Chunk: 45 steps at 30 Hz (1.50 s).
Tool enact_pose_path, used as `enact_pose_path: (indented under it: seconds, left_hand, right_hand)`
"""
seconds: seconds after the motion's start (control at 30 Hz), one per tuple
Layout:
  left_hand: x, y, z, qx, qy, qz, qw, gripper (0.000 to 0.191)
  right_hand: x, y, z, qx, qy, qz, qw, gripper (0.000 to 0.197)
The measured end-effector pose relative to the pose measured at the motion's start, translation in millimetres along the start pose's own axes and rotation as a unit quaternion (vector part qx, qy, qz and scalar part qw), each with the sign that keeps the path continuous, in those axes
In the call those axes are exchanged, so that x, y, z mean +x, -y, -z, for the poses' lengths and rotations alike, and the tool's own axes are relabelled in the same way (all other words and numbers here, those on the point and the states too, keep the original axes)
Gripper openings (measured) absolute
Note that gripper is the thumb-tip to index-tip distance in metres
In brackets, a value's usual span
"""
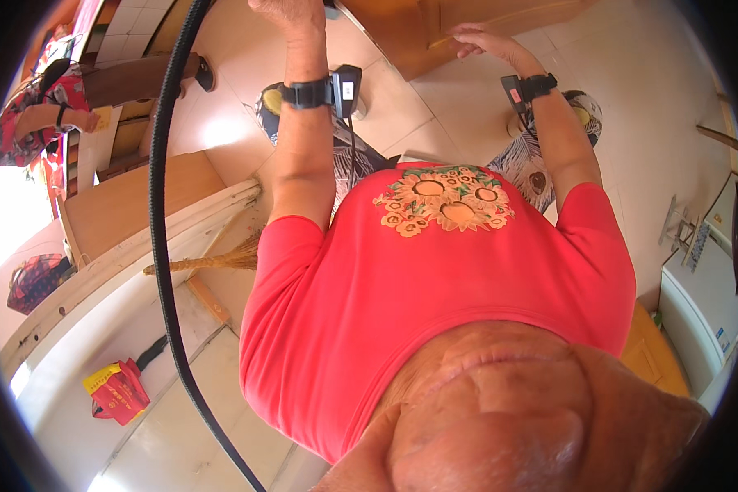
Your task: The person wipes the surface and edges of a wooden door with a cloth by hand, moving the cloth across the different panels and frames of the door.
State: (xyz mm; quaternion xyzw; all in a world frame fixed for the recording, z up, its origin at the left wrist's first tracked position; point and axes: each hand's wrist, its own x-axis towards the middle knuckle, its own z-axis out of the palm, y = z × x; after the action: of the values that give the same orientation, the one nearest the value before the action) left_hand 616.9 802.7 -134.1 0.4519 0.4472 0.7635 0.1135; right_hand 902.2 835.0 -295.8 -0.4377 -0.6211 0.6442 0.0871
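My left hand (289, 11) is cut off by the top edge, so its fingers and anything in them are hidden. A small dark thing shows beside it. My right hand (483, 43) is held out at the upper right over a brown wooden furniture panel (486, 24), its fingers loosely spread and nothing seen in them. Each wrist wears a black strap with a small boxy device, the left device (347, 91) and the right device (513, 93), both with cables. Between the arms is my red shirt (455, 270) with a sunflower print, above patterned trousers.
A black braided cable (158, 184) hangs down the left. Another person (43, 117) in floral clothing is at the upper left, a hand at a yellowish item. A straw broom (221, 259), a red bag (120, 393) and a wooden ledge (129, 246) are left; a white appliance (695, 307) is right.
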Motion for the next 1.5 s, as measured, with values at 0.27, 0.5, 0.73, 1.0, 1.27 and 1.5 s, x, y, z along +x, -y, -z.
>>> enact_pose_path:
  seconds: [0.27, 0.5, 0.73, 1.0, 1.27, 1.5]
  left_hand:
    - [-83, 171, 71, 0.18, -0.045, 0.079, 0.979, 0.011]
    - [-55, 178, 106, 0.174, -0.035, 0.09, 0.98, 0.02]
    - [-4, 177, 109, 0.315, -0.036, -0.187, 0.93, 0.025]
    - [-33, 206, 141, 0.175, 0.018, -0.014, 0.984, 0.026]
    - [-36, 243, 155, 0.244, -0.003, -0.085, 0.966, 0.024]
    - [5, 190, 135, 0.256, -0.004, -0.063, 0.965, 0.023]
  right_hand:
    - [27, -2, -20, -0.001, 0.017, -0.006, 1.0, 0.044]
    - [18, 5, -43, 0.185, -0.043, -0.025, 0.982, 0.041]
    - [-40, 38, -53, 0.118, -0.192, -0.002, 0.974, 0.044]
    - [-139, 20, -88, -0.078, -0.428, -0.036, 0.9, 0.044]
    - [-141, -27, -112, -0.541, -0.451, 0.005, 0.71, 0.03]
    - [-141, -17, -96, -0.497, -0.457, 0.066, 0.735, 0.025]
